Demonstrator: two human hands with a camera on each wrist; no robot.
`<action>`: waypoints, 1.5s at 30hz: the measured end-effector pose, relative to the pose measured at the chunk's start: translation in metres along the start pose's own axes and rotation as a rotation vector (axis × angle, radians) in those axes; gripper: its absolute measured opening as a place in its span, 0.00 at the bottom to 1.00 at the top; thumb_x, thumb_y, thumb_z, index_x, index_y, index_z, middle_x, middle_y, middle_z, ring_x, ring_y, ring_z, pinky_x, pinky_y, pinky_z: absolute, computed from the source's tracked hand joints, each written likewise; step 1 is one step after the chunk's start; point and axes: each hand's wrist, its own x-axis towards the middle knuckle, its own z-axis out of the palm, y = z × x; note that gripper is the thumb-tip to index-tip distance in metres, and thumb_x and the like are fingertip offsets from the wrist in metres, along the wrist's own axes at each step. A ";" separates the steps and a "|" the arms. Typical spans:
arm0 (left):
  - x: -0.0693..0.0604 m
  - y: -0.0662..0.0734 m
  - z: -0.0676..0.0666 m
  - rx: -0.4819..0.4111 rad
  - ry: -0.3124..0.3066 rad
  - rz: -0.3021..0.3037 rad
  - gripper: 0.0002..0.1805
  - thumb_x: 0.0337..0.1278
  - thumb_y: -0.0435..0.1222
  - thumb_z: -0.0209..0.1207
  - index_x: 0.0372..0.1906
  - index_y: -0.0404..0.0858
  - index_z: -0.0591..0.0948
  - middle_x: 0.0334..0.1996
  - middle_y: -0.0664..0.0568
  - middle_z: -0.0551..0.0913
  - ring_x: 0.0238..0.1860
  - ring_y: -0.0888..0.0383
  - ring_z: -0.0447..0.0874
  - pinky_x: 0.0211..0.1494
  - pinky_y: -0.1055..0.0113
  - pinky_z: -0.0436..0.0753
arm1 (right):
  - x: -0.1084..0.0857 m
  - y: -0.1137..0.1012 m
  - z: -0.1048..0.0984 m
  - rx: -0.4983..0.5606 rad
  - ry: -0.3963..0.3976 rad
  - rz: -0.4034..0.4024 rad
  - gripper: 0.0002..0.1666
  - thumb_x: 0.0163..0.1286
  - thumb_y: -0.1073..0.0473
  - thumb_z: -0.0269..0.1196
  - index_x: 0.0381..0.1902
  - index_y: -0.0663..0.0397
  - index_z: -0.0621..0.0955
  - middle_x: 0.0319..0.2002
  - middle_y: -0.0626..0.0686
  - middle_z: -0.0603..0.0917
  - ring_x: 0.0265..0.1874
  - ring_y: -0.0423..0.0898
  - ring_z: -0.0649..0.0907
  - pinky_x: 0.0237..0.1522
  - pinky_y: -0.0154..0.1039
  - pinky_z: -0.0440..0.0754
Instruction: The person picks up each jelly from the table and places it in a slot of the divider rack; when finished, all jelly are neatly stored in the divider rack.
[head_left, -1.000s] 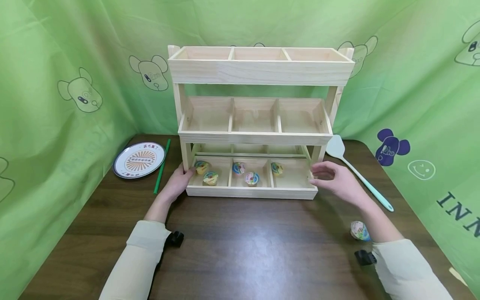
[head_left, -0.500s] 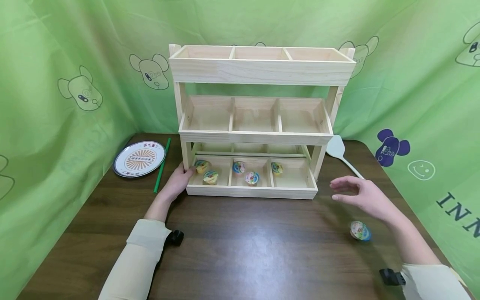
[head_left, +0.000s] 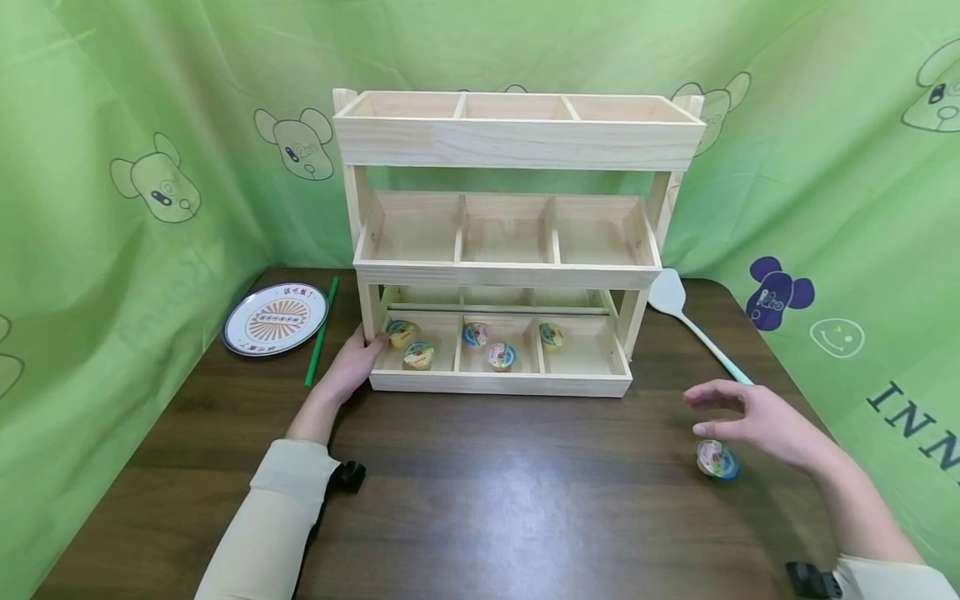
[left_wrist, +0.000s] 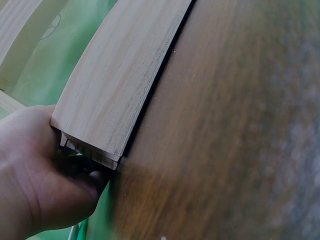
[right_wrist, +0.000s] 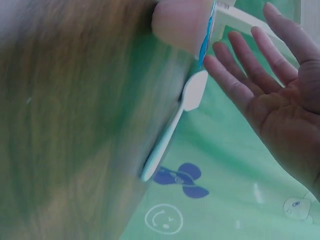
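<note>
A three-tier wooden rack (head_left: pixel 495 275) stands at the back of the table. My left hand (head_left: pixel 349 367) grips the left end of its bottom tray (head_left: pixel 498 383); in the left wrist view, fingers and thumb bend round that end. Small jelly cups with printed lids lie in the tray: two left, two in the middle, one (head_left: pixel 551 337) in the right compartment. Another jelly cup (head_left: pixel 717 460) lies tilted on the table at right. Just above it hovers my right hand (head_left: pixel 765 423), fingers apart from the thumb, holding nothing. The right wrist view shows that cup (right_wrist: pixel 181 25) beside the fingertips.
At the left lie a round printed plate (head_left: pixel 276 320) and a green stick (head_left: pixel 321 333). A pale blue spatula (head_left: pixel 701 329) lies right of the rack. Green printed cloth (head_left: pixel 187 100) surrounds the back and sides of the dark wooden table (head_left: pixel 480 500).
My right hand has left the right end of the bottom tray and moved right and toward me, over the loose jelly cup. The left hand has stayed on the tray.
</note>
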 end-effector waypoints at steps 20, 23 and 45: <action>0.026 -0.041 -0.001 0.007 0.030 0.029 0.36 0.80 0.41 0.43 0.80 0.30 0.45 0.76 0.31 0.54 0.76 0.40 0.52 0.76 0.45 0.54 | -0.020 0.017 0.002 0.146 -0.189 0.048 0.28 0.63 0.57 0.74 0.58 0.60 0.80 0.51 0.57 0.86 0.46 0.35 0.83 0.43 0.32 0.80; 0.026 -0.041 0.000 0.002 0.029 0.032 0.36 0.80 0.41 0.43 0.80 0.30 0.45 0.76 0.31 0.54 0.76 0.40 0.52 0.76 0.45 0.54 | -0.021 0.018 0.004 0.149 -0.187 0.044 0.27 0.62 0.58 0.74 0.57 0.60 0.80 0.48 0.53 0.87 0.44 0.36 0.83 0.42 0.32 0.79; 0.000 -0.001 0.000 -0.003 -0.002 -0.006 0.35 0.80 0.37 0.42 0.78 0.24 0.44 0.76 0.27 0.51 0.76 0.38 0.49 0.76 0.44 0.53 | -0.002 0.011 0.021 0.119 -0.137 -0.018 0.33 0.53 0.56 0.79 0.56 0.59 0.81 0.49 0.54 0.85 0.46 0.36 0.81 0.43 0.35 0.80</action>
